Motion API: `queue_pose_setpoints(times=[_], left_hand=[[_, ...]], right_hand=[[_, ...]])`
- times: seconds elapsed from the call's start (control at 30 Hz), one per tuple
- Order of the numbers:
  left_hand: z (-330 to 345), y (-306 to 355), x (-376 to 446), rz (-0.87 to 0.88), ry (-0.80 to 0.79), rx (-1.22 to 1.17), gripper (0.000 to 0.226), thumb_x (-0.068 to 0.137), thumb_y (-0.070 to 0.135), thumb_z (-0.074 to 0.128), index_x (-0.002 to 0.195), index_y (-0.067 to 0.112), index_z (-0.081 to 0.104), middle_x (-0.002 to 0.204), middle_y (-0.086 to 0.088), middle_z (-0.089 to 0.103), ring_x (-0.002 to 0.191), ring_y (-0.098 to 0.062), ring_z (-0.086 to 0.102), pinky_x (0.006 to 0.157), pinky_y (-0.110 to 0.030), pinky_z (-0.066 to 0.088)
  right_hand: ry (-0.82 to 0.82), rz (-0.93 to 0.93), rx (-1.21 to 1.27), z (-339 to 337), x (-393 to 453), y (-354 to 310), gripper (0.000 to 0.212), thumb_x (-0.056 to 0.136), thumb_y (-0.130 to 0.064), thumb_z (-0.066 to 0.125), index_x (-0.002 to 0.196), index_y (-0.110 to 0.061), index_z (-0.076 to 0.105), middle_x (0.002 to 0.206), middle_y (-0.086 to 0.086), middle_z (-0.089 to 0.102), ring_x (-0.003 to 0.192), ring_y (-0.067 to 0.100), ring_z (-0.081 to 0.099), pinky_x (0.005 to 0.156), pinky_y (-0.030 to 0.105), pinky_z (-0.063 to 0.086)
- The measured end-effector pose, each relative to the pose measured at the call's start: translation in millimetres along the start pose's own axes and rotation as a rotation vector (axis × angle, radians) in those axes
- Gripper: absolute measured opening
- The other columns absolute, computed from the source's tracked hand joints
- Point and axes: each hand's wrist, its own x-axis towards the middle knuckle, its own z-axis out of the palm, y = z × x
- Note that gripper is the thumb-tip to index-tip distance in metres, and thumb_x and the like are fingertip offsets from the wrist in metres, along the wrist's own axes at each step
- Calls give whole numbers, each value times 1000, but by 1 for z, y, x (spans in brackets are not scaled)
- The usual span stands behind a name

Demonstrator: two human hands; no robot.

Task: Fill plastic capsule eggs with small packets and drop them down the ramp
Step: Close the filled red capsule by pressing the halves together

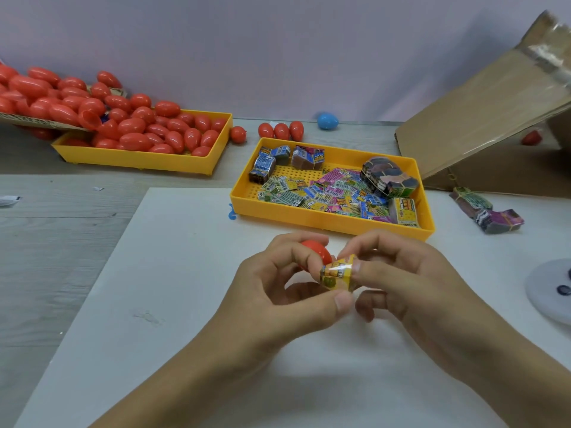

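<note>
Two hands busy here: my left hand (278,282) grips the red egg (316,251), right hand (398,273) pinches the packet (338,274), so I'd fold it tighter before stuffing.

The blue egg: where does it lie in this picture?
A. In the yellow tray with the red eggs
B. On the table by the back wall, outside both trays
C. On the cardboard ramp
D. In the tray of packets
B: the blue egg sits alone on the table at the back wall, behind the tray of packets, right of three loose red eggs, clear of the cardboard ramp.
</note>
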Motion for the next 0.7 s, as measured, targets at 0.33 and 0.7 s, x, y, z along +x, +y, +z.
queue_pose_setpoints(times=[0.33,0.7], left_hand=[[-4,-3,5,-79,120,-87,16,60,25,82,68,12,76,121,-6,68,110,-29,65,98,-43,51],[-3,0,6,-20,213,-131,14,59,23,80,67,13,75,121,-12,68,112,-40,66,97,-47,53]], right_hand=[[80,-129,-82,0,-2,1,26,76,-16,69,82,-22,45,86,6,76,63,26,72,43,25,45],[59,-446,-437,5,-8,4,24,86,-46,65,92,-26,76,110,-10,66,106,16,64,60,26,54]])
